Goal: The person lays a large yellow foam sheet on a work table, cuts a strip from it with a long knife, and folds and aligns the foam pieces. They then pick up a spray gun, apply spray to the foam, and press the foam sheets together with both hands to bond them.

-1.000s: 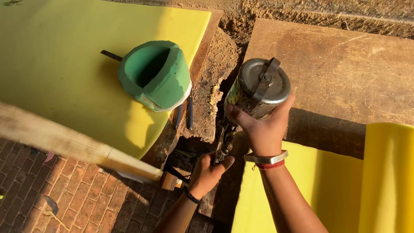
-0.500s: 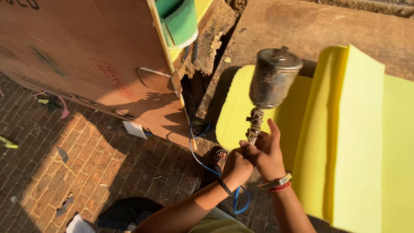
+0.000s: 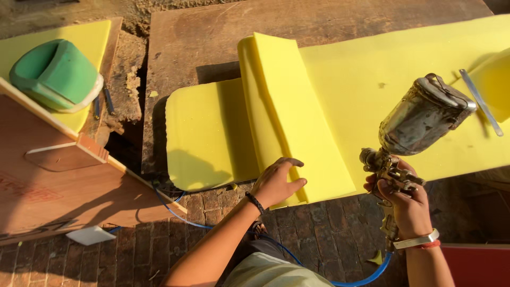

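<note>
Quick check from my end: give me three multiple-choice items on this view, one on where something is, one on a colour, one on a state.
1. Where does the left hand rest?
A. on the near edge of the folded foam sheet
B. on the green container
C. on the brick floor

2. What colour is the hose running to the spray gun?
A. red
B. blue
C. black

3. How is the spray gun held?
A. lying on the foam
B. hanging from a hook
C. gripped in the right hand, cup uppermost

Answers:
1 A, the palm lies flat on the yellow foam's front edge.
2 B, a blue loop shows below the right wrist.
3 C, the fingers wrap the handle and the metal cup tilts above them.
</note>
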`<control>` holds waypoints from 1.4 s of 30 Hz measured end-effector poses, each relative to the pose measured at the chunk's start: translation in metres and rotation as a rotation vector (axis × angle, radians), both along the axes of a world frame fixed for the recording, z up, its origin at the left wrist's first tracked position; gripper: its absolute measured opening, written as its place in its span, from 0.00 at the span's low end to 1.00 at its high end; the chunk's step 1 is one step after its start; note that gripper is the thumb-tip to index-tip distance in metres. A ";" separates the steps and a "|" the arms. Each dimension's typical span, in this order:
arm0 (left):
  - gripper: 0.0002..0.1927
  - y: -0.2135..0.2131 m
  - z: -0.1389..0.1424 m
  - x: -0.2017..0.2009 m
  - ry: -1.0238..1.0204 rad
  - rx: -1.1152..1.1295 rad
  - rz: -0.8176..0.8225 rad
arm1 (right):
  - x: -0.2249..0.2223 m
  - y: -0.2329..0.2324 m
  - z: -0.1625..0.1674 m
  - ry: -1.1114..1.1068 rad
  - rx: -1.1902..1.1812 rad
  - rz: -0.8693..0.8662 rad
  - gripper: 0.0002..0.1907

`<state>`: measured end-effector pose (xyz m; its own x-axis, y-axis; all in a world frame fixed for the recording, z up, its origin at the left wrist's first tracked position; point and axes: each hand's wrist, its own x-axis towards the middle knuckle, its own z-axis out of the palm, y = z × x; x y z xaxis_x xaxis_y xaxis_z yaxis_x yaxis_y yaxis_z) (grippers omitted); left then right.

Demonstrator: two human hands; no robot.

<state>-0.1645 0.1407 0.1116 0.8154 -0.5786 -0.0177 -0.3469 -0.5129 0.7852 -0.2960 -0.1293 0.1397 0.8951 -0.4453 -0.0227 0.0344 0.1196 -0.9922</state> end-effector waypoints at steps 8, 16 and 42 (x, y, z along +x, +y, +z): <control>0.38 -0.162 -0.081 0.123 -0.074 0.256 0.144 | -0.006 -0.101 -0.013 0.103 0.103 -0.133 0.27; 0.47 -0.156 -0.188 0.192 -0.035 0.178 0.573 | 0.126 -0.219 -0.047 0.112 0.179 0.202 0.27; 0.41 -0.195 -0.153 0.339 0.052 0.870 0.794 | 0.358 -0.242 -0.169 0.288 0.539 0.548 0.24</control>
<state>0.1743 -0.0543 -0.0417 0.9281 0.3140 -0.2001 0.3329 -0.9405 0.0681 0.0622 -0.3718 -0.0292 0.9090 0.1913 -0.3704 -0.4145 0.5082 -0.7549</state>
